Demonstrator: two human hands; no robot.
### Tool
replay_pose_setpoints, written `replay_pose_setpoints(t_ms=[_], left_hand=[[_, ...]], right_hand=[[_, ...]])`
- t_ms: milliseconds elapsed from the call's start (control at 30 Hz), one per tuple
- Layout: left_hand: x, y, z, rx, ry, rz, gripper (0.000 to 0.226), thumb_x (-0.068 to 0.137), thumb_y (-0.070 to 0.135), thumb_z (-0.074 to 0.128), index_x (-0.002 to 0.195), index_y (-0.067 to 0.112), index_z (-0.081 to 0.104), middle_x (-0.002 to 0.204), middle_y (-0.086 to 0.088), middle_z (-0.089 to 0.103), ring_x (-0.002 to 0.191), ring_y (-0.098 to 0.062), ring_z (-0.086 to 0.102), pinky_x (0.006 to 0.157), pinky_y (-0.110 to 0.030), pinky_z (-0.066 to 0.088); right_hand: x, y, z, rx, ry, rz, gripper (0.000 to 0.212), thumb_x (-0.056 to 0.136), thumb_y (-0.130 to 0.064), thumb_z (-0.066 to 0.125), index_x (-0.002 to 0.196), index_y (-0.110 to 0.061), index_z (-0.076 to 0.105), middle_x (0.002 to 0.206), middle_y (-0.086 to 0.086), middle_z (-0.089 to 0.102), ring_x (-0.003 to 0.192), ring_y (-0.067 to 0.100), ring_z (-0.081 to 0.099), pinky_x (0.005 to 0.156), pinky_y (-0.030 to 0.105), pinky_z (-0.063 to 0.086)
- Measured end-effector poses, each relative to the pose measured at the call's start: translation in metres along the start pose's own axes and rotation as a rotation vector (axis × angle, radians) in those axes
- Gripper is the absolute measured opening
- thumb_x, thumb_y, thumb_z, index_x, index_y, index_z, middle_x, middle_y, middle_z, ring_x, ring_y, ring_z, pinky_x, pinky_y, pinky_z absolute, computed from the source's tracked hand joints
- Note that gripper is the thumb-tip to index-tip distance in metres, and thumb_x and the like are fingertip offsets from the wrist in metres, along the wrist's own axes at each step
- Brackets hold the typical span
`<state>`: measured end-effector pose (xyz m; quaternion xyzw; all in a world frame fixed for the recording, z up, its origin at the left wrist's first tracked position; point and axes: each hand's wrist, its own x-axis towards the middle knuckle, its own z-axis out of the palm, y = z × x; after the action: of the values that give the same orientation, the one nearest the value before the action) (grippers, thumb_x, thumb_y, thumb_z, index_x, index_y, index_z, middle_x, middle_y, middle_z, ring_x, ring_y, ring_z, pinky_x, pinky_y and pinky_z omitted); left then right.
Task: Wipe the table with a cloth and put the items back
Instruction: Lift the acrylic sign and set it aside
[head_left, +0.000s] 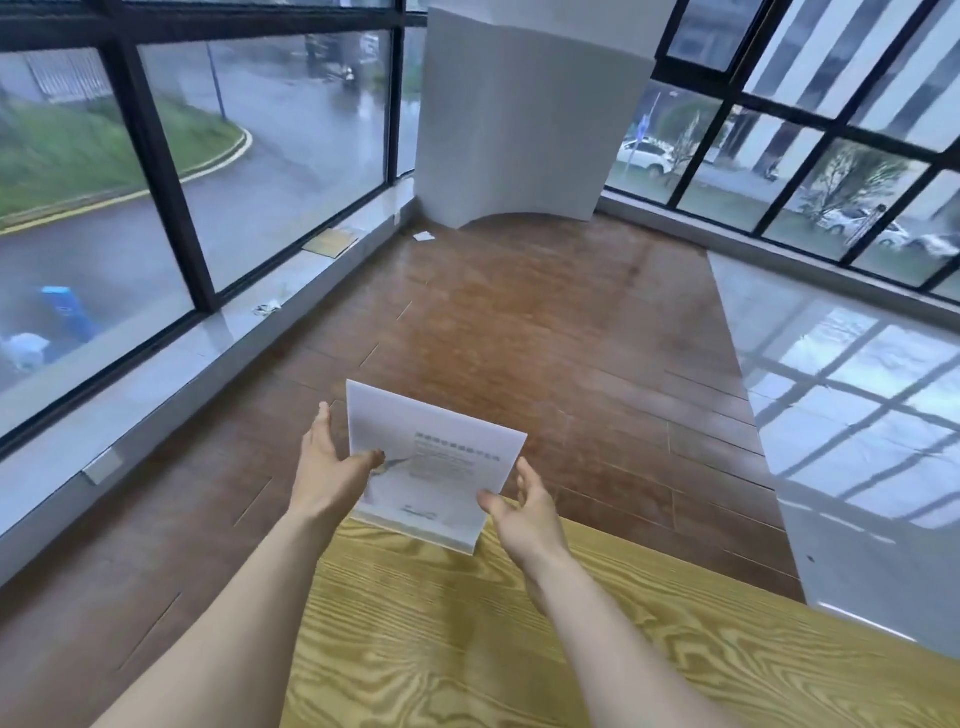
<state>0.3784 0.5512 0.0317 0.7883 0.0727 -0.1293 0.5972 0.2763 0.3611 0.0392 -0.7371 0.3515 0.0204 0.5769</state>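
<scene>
A white booklet (434, 457) with grey print and a faint picture is held in the air over the far edge of the yellow wood-grain table (467, 639). My left hand (332, 467) grips its left side, thumb on top. My right hand (524, 512) holds its lower right corner between thumb and fingers. Most of the booklet hangs out past the table edge, above the brown wooden floor. No cloth is in view.
Beyond the table lies a brown wooden floor (545, 322). A grey window sill (208, 348) runs along the left under large dark-framed windows, with a brown pad (331, 242) and crumpled paper (267, 308) on it. A white pillar (519, 114) stands ahead. A glossy white surface (857, 405) lies at right.
</scene>
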Motion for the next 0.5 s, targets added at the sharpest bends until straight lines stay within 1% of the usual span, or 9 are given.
replay_pose_setpoints(t_ms=[33, 100, 133, 200, 233, 300, 367, 433, 500], left_hand=[[0.001, 0.001, 0.001, -0.019, -0.027, -0.007, 0.096, 0.085, 0.01, 0.069, 0.162, 0.028, 0.016, 0.167, 0.005, 0.023, 0.153, -0.02, 0.027, 0.114, -0.036, 0.03], [0.007, -0.006, 0.004, -0.043, -0.079, -0.017, 0.093, 0.081, 0.003, 0.066, 0.158, 0.036, 0.026, 0.154, 0.011, 0.042, 0.145, -0.02, 0.039, 0.105, -0.033, 0.034], [0.008, -0.011, 0.007, -0.052, -0.088, -0.02, 0.091, 0.079, 0.001, 0.065, 0.154, 0.041, 0.03, 0.148, 0.013, 0.047, 0.14, -0.02, 0.045, 0.102, -0.034, 0.036], [0.005, -0.018, 0.008, -0.078, -0.087, -0.026, 0.091, 0.074, 0.002, 0.063, 0.148, 0.047, 0.035, 0.144, 0.015, 0.051, 0.133, -0.017, 0.05, 0.1, -0.037, 0.042], [0.002, -0.019, 0.008, -0.097, -0.087, -0.022, 0.091, 0.071, 0.005, 0.063, 0.146, 0.05, 0.036, 0.144, 0.015, 0.052, 0.132, -0.016, 0.051, 0.101, -0.039, 0.044], [-0.003, -0.019, 0.007, -0.126, -0.085, -0.018, 0.093, 0.064, 0.011, 0.061, 0.143, 0.052, 0.037, 0.143, 0.015, 0.053, 0.134, -0.013, 0.049, 0.106, -0.044, 0.045], [-0.011, -0.019, 0.009, -0.126, -0.079, -0.007, 0.094, 0.061, 0.013, 0.061, 0.142, 0.053, 0.038, 0.144, 0.016, 0.052, 0.136, -0.01, 0.048, 0.11, -0.049, 0.044], [-0.022, -0.018, 0.014, -0.12, -0.074, 0.007, 0.096, 0.06, 0.012, 0.062, 0.144, 0.053, 0.038, 0.146, 0.018, 0.05, 0.138, -0.008, 0.046, 0.111, -0.05, 0.044], [-0.039, -0.015, 0.025, -0.097, -0.077, 0.033, 0.098, 0.062, 0.011, 0.062, 0.147, 0.051, 0.036, 0.149, 0.018, 0.048, 0.139, -0.008, 0.045, 0.111, -0.05, 0.044]], right_hand=[[0.003, 0.002, 0.003, -0.009, -0.004, -0.005, 0.069, 0.095, -0.019, 0.068, 0.155, -0.03, 0.035, 0.143, -0.009, 0.049, 0.125, 0.01, 0.046, 0.106, 0.032, 0.038], [0.007, 0.005, 0.01, -0.013, 0.004, -0.01, 0.061, 0.095, -0.015, 0.065, 0.149, -0.031, 0.041, 0.125, -0.016, 0.052, 0.109, 0.007, 0.047, 0.098, 0.03, 0.038], [0.009, 0.008, 0.012, -0.005, 0.003, -0.01, 0.06, 0.095, -0.013, 0.064, 0.147, -0.032, 0.043, 0.122, -0.019, 0.053, 0.104, 0.004, 0.049, 0.096, 0.03, 0.039], [0.011, 0.015, 0.016, -0.004, 0.004, -0.022, 0.061, 0.094, -0.009, 0.062, 0.147, -0.033, 0.042, 0.119, -0.021, 0.053, 0.097, -0.005, 0.051, 0.096, 0.03, 0.041], [0.01, 0.016, 0.017, -0.006, 0.007, -0.029, 0.063, 0.094, -0.008, 0.061, 0.148, -0.033, 0.04, 0.121, -0.019, 0.054, 0.098, -0.005, 0.05, 0.096, 0.031, 0.042], [0.008, 0.017, 0.019, -0.009, 0.015, -0.03, 0.066, 0.093, -0.007, 0.06, 0.151, -0.031, 0.037, 0.127, -0.014, 0.054, 0.107, 0.002, 0.05, 0.098, 0.032, 0.043], [0.001, 0.019, 0.017, -0.013, 0.023, -0.019, 0.071, 0.091, -0.01, 0.061, 0.154, -0.026, 0.033, 0.14, -0.009, 0.054, 0.126, 0.008, 0.05, 0.109, 0.038, 0.043], [-0.004, 0.024, 0.01, -0.006, 0.041, -0.009, 0.073, 0.09, -0.011, 0.062, 0.155, -0.023, 0.031, 0.149, -0.003, 0.052, 0.142, 0.013, 0.043, 0.115, 0.043, 0.04], [-0.012, 0.032, -0.005, 0.004, 0.071, 0.0, 0.07, 0.091, -0.007, 0.06, 0.154, -0.02, 0.032, 0.147, -0.002, 0.053, 0.143, 0.012, 0.042, 0.114, 0.041, 0.041]])
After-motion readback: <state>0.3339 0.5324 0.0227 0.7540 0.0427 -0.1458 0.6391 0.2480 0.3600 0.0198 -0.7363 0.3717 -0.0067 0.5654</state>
